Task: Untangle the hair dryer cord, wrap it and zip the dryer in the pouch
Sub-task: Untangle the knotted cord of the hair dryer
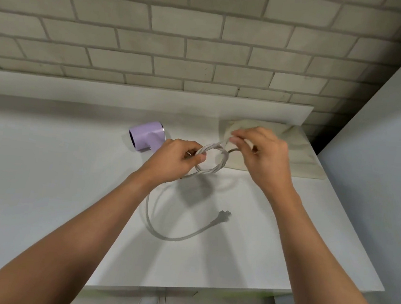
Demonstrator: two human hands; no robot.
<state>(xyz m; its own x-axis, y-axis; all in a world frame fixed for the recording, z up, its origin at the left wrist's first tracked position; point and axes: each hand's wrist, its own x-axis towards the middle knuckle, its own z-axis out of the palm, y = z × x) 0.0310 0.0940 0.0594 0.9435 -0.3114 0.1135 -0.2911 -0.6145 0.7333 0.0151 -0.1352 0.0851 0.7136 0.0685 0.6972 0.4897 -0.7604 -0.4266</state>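
While both hands work above the white desk (65,186), head view shows the cord (214,162) twisted into a small loop held up between them. Left hand (176,160) pinches the loop's left side, thumb and fingers closed on it. Right hand (261,153) pinches a strand at the loop's upper right, fingertips narrow. Loop lies between the hands, roughly equally near both. Free end trails down from under the left wrist, curving right to the plug (223,215) on the desk, nearer the person. Lilac dryer (146,135) lies left of the left hand. Beige pouch (301,158) lies flat behind the right hand. Judgement: still untangling; the plug end likely has to pass back through the loop.
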